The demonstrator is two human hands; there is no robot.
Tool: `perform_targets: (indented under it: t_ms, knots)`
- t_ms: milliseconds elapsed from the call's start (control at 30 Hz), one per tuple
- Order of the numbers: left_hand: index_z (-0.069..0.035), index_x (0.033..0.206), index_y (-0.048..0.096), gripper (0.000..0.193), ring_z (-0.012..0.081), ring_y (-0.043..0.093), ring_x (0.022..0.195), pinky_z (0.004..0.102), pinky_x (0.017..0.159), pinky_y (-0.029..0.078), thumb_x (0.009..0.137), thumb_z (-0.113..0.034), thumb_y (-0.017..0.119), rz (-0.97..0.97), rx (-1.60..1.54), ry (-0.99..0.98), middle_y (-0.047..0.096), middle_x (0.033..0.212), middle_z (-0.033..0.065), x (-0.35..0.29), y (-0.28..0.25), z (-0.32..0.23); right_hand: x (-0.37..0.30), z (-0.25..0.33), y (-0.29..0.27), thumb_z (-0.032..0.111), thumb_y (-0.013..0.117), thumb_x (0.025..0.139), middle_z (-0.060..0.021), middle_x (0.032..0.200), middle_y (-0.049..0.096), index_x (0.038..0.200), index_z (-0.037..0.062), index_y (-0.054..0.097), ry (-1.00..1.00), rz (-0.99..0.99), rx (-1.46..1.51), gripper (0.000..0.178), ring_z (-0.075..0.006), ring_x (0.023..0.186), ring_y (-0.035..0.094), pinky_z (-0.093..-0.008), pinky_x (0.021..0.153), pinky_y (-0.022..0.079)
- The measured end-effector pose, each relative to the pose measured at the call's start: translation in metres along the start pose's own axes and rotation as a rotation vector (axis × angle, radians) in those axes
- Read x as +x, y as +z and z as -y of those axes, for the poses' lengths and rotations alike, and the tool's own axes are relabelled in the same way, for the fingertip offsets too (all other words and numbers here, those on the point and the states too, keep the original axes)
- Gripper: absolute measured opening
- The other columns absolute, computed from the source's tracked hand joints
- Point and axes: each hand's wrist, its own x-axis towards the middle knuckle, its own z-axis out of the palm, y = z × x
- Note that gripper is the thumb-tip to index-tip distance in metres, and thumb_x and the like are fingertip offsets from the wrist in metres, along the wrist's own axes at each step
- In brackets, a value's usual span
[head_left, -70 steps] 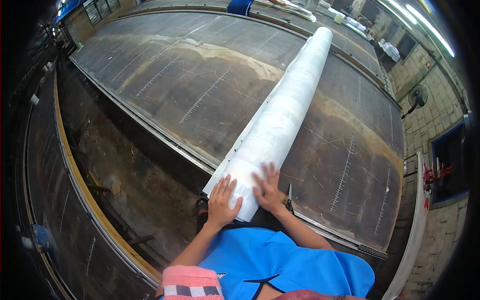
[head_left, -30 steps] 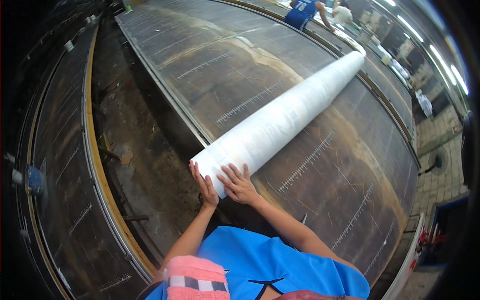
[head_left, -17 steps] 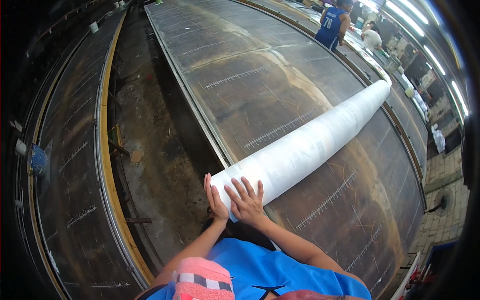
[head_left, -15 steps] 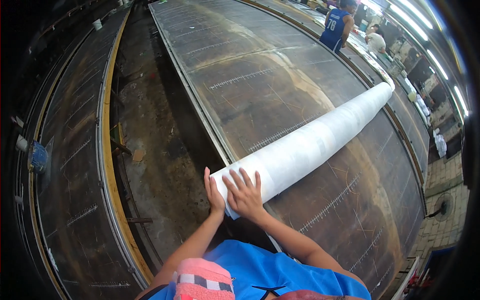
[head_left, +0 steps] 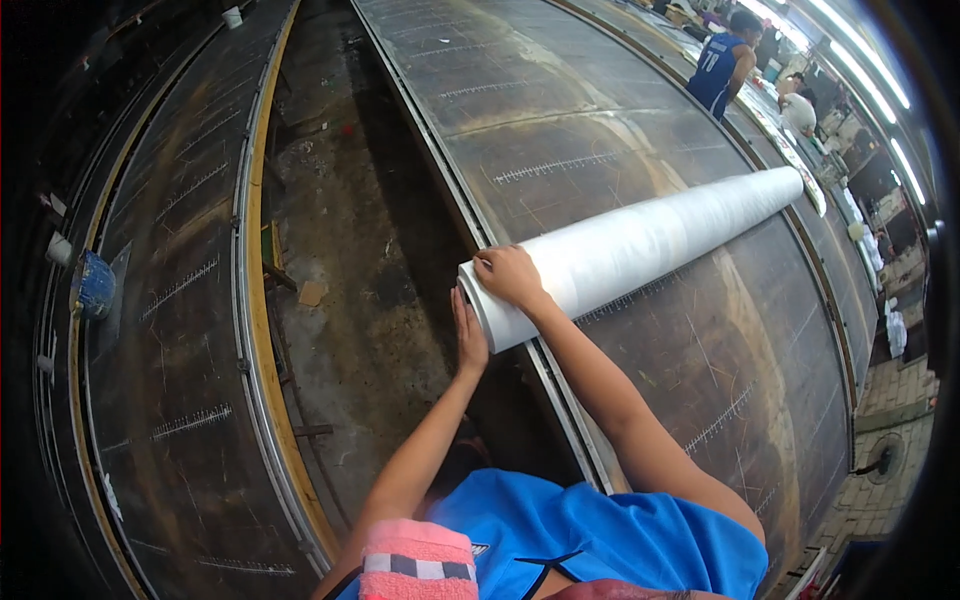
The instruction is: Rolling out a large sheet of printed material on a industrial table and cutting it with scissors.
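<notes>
A long white roll of sheet material (head_left: 640, 230) lies slantwise across the dark table (head_left: 560, 160), its near end jutting past the left edge. My left hand (head_left: 471, 338) presses along that near end face, fingers stretched out and pointing up. On top of the same end rests my right hand (head_left: 510, 275), its fingers bent over the rim and gripping it. Part of the end face is hidden behind my left hand.
A second long table (head_left: 190, 300) runs along the left, with a blue bucket (head_left: 97, 284) at its far side. Between the tables is a stained floor aisle (head_left: 345, 260). A person in a blue jersey (head_left: 716, 68) stands across the table, near another person in white (head_left: 798, 110).
Both hands and the roll's near end have moved away from me. My right hand went from lying spread on the roll to curling over its end rim.
</notes>
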Motion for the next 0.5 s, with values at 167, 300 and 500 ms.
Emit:
perform_targets:
  t_ms: [167, 300, 500]
  knots:
    - [0.0, 0.154, 0.02, 0.063, 0.0383, 0.009, 0.151, 0.0534, 0.12, 0.007, 0.105, -0.036, 0.035, 0.011, 0.269, 0.292, 0.013, 0.162, 0.0224, 0.028, -0.001, -0.033, -0.06, -0.006, 0.006, 0.017, 0.055, 0.091, -0.0118, 0.145, 0.051, 0.135, 0.013, 0.059, -0.146, -0.292, -0.079, 0.044, -0.0321, 0.141, 0.039, -0.0592, 0.115, 0.016]
    - [-0.003, 0.152, 0.03, 0.059, 0.0395, 0.013, 0.15, 0.0613, 0.117, 0.006, 0.104, -0.036, 0.039, 0.02, 0.319, 0.327, 0.02, 0.161, 0.0203, 0.06, 0.007, -0.045, -0.071, -0.02, 0.018, 0.02, 0.053, 0.093, -0.0112, 0.155, 0.039, 0.144, 0.0162, 0.049, -0.123, -0.365, -0.139, 0.051, -0.0326, 0.146, 0.03, -0.06, 0.117, 0.006]
    - [-0.004, 0.145, 0.044, 0.049, 0.0398, 0.02, 0.149, 0.0567, 0.118, 0.013, 0.104, -0.031, 0.039, -0.036, 0.232, 0.303, 0.029, 0.158, 0.0197, 0.103, 0.011, -0.046, -0.021, -0.02, 0.022, 0.022, 0.051, 0.09, -0.0104, 0.152, 0.043, 0.142, 0.018, 0.053, -0.029, -0.348, -0.218, 0.051, -0.0302, 0.144, 0.033, -0.059, 0.117, 0.005]
